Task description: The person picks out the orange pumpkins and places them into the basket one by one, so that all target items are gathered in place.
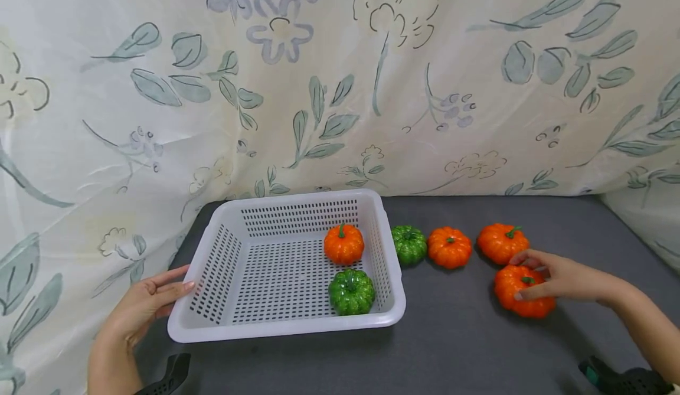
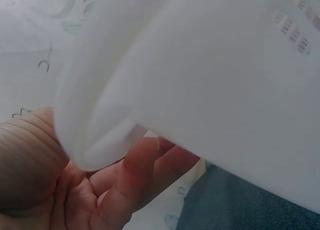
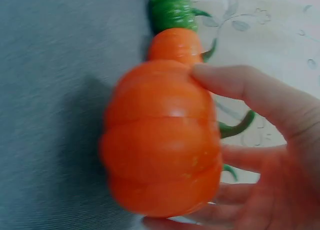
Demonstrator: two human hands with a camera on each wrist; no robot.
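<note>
While two glossy ribbed pumpkins, one orange (image 1: 344,244) and one green (image 1: 351,291), already sit in the perforated white plastic basket (image 1: 212,330), four wait on the grey desk (image 1: 467,348). The right hand (image 1: 558,277) curls fingers (image 3: 250,90) round the nearest orange pumpkin (image 1: 523,300); the left hand (image 1: 139,309) lies flat against the basket's corner.

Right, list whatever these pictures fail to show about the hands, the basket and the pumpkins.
- Left hand, head view: whether its thumb hooks the basket rim; the basket wall hides it.
- Left wrist view: the basket's contents; its white wall fills the picture, blurred.
- Right hand, head view: it covers part of the nearest orange pumpkin.
- Right wrist view: the far pumpkins, stacked behind that one, blurred.
</note>
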